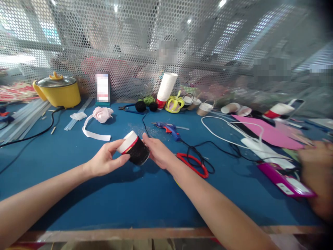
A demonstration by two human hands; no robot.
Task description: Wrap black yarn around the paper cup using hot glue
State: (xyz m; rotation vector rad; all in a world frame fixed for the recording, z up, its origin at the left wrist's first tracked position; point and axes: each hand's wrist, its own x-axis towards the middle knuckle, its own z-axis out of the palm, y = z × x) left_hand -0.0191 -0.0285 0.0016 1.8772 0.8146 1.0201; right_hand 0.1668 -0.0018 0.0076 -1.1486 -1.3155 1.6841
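A paper cup (pixel 127 143), white and red at one end and covered in black yarn (pixel 139 152) at the other, is held tilted above the blue table. My left hand (pixel 105 159) grips the pale end between thumb and fingers. Around the black end closes my right hand (pixel 158 151), its fingertips partly hidden behind the cup. A thin black strand (pixel 145 125) runs from near the black yarn balls (pixel 141 106) toward my right thumb. Beyond my right hand lies a blue glue gun (pixel 168 129), and red-handled scissors (pixel 194 166) rest by my right forearm.
A yellow pot (pixel 58 91), a phone (pixel 102 88), a fabric rose (pixel 102 114) and stacked cups (pixel 166 86) stand along the perforated screen. Cables cross the right side near a purple power strip (pixel 286 180). Another person's hand (pixel 316 159) is at the far right.
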